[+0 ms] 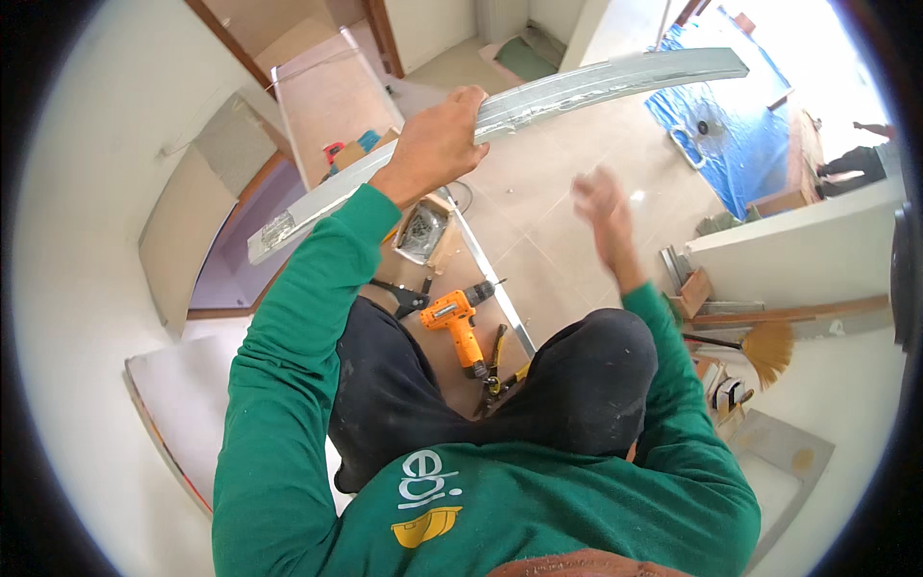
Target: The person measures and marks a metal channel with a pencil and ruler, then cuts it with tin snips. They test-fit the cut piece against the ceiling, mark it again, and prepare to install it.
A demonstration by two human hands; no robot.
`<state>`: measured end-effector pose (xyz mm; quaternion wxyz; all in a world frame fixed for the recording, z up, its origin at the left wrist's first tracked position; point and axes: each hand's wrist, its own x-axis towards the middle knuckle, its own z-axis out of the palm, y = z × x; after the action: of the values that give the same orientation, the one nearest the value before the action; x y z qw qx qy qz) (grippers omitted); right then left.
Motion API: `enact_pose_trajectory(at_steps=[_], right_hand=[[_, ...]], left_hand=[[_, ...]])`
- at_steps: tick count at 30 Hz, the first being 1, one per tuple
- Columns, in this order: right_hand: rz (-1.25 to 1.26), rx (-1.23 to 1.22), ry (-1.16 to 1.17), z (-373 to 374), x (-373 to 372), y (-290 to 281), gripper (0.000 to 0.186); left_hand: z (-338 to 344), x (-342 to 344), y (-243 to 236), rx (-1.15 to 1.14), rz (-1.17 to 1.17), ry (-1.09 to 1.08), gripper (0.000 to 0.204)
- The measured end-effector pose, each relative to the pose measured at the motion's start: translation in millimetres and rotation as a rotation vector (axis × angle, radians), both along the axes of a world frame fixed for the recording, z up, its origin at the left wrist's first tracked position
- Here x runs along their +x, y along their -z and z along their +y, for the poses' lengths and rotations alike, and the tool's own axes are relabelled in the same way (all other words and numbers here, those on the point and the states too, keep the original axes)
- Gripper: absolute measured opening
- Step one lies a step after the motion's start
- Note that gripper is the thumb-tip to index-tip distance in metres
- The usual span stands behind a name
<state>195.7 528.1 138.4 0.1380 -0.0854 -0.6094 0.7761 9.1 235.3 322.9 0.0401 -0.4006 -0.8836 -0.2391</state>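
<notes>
My left hand (433,144) grips a long silver metal profile (615,81) that runs diagonally across the upper middle of the view, with some rough, crinkled patches along it. My right hand (601,212) is raised below the profile over the tiled floor, apart from it and smeared by motion. Between my knees an orange cordless drill (452,317) lies on a brown board (428,361), with yellow-and-black hand tools (495,370) beside it and a black tool (409,298) to its left. An open box of small metal pieces (423,231) sits under the profile.
A pink board (317,96) stands at the back left, purple-faced panels (240,250) lean by the left wall. At right are a blue tarp (731,173) with a fan (710,130), a person in dark trousers (860,168), a low wall (769,255) and a straw broom (769,351).
</notes>
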Motion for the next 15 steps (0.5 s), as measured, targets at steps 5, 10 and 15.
enact_pose_trajectory(at_steps=[5,10,15], right_hand=[[0.424,-0.553,0.155,43,-131,-201,0.047],[0.557,-0.779,0.410,96,-169,-267,0.033],[0.658,-0.984,0.469,126,-162,-260,0.046]], left_hand=[[20,-9,-6,0.085,0.047,0.098,0.059],[37,-4,-21,0.591,0.523,-0.006,0.059],[33,-26,45,1.155,-0.825,0.175,0.091]])
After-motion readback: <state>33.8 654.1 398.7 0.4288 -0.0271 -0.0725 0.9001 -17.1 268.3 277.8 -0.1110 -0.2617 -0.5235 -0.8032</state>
